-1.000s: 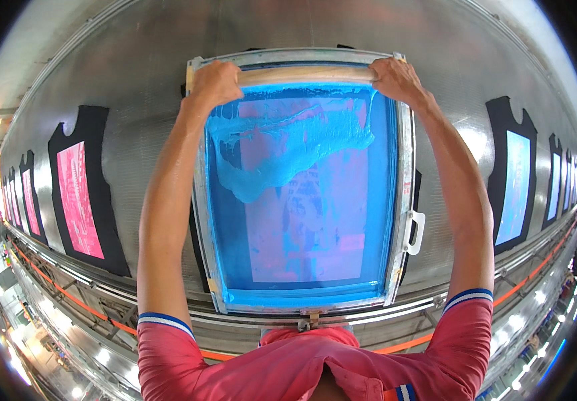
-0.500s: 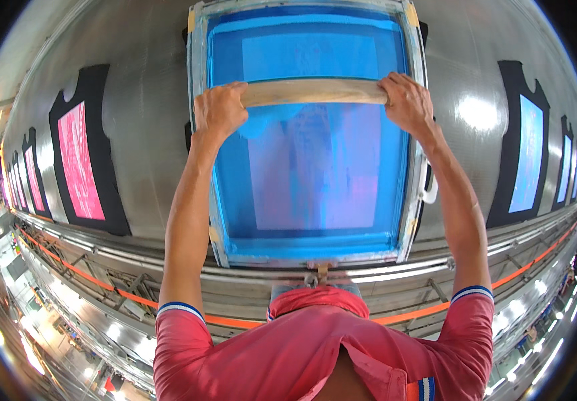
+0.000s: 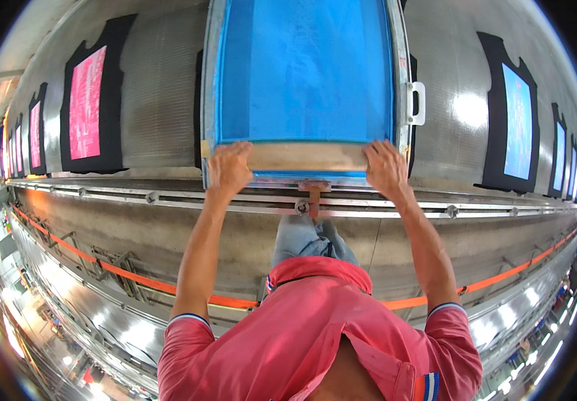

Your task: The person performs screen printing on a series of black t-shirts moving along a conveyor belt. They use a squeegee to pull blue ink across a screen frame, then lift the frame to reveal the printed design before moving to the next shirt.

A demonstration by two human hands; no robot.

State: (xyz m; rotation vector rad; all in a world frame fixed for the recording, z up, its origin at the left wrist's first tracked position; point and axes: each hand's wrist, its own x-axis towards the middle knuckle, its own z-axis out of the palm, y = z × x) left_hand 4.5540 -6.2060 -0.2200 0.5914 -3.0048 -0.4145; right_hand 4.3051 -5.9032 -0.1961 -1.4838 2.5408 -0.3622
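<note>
A wooden-handled squeegee (image 3: pixel 308 156) lies crosswise at the near end of a screen printing frame (image 3: pixel 212 87). My left hand (image 3: pixel 230 168) is wrapped around its left end, and my right hand (image 3: pixel 387 170) grips its right end. Blue ink coats the mesh (image 3: pixel 308 73) beyond the squeegee, up to the top of the view. The squeegee's blade is hidden under the wooden handle. On the frame's right side sits a white handle (image 3: pixel 417 103), apart from my right hand.
Black garment pieces with pink prints (image 3: pixel 88 100) lie on the long metal table (image 3: pixel 161 87) to the left. Others with blue prints (image 3: pixel 517 120) lie to the right. A metal rail (image 3: pixel 248 206) runs along the table's near edge; an orange strip (image 3: pixel 148 283) runs behind me.
Both hands have drawn the squeegee toward me, from the far part of the screen to its near end. The mesh behind it now looks evenly blue, where purple and pink patches showed before.
</note>
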